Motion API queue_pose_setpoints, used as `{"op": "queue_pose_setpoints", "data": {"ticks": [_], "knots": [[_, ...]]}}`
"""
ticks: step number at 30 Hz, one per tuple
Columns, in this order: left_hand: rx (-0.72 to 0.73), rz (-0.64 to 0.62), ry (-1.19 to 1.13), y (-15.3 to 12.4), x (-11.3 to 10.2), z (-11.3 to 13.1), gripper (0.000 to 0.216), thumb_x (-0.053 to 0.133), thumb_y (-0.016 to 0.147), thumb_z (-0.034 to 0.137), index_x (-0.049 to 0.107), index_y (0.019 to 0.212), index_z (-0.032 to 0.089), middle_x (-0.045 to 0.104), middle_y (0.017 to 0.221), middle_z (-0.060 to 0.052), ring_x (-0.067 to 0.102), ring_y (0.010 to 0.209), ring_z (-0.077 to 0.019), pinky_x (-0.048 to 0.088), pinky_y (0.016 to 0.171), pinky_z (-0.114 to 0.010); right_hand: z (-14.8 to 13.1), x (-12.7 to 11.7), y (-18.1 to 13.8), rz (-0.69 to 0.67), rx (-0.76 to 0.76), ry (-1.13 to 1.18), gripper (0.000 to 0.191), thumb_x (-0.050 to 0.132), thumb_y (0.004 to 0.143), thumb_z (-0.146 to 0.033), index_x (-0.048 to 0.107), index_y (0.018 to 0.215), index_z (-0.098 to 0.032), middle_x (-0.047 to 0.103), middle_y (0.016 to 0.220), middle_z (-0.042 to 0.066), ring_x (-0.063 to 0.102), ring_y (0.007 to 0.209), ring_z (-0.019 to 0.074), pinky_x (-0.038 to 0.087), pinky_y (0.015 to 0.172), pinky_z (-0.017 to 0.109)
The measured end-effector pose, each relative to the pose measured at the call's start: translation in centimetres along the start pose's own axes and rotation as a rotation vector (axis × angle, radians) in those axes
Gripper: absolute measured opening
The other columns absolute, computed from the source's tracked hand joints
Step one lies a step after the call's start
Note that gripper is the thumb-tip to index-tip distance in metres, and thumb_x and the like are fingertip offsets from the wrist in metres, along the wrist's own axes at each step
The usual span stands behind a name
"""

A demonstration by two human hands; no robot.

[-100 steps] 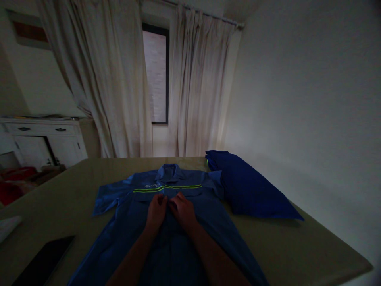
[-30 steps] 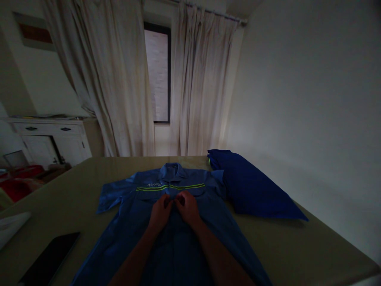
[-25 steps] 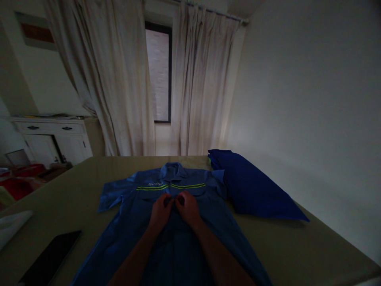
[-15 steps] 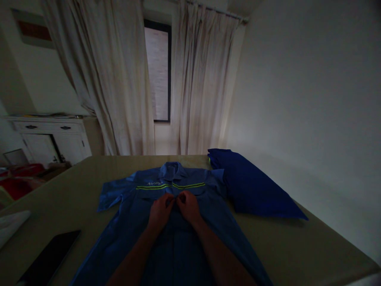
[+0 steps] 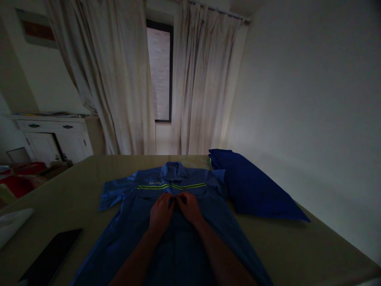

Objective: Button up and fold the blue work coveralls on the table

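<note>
Working mid-front on blue short-sleeved cloth shirt [image 5: 175, 236], laid flat on olive-green worktop [image 5: 282, 248]. Left hand [image 5: 161, 209] and right hand [image 5: 189, 205] nearly together, both curled inward; exact grip hidden. Probably best: cloth level, slack, unstretched.

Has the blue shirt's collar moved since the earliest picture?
No: against the window and the far edge of the table, the collar keeps its place; only the whole view has shifted slightly.

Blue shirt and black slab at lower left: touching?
Apart. The head view plainly shows a strip of tabletop between the shirt and the black slab.
</note>
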State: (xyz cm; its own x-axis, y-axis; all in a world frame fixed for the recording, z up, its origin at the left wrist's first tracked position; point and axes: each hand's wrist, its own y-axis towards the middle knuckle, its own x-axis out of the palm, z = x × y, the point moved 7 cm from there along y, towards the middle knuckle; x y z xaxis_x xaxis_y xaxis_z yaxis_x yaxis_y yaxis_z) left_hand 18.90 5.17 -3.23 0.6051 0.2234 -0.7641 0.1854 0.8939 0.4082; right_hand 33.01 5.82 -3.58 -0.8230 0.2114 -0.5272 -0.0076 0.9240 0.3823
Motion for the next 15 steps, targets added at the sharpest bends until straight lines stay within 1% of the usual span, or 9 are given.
{"op": "queue_pose_setpoints", "data": {"ticks": [9,15], "knots": [[-0.044,-0.017,-0.003,0.11,0.09,-0.32,0.012,0.053,0.098,0.019,0.065,0.098,0.021,0.07,0.103,-0.005,0.065,0.099,-0.0215,0.047,0.087,-0.031,-0.29,0.37,-0.01,-0.043,-0.038,-0.084,0.013,0.063,0.091,-0.019,0.076,0.094,-0.019,0.075,0.09,0.005,0.068,0.083,0.0188,0.048,0.077,0.028],[-0.05,-0.014,-0.029,0.4,0.5,-0.91,0.012,0.053,0.097,0.017,0.065,0.098,0.021,0.071,0.102,-0.005,0.067,0.097,-0.0202,0.047,0.087,-0.03,-0.55,0.31,-0.15,-0.027,-0.072,-0.087,0.014,0.061,0.092,-0.018,0.075,0.096,-0.018,0.074,0.091,0.005,0.068,0.084,0.0189,0.048,0.078,0.028]]}}
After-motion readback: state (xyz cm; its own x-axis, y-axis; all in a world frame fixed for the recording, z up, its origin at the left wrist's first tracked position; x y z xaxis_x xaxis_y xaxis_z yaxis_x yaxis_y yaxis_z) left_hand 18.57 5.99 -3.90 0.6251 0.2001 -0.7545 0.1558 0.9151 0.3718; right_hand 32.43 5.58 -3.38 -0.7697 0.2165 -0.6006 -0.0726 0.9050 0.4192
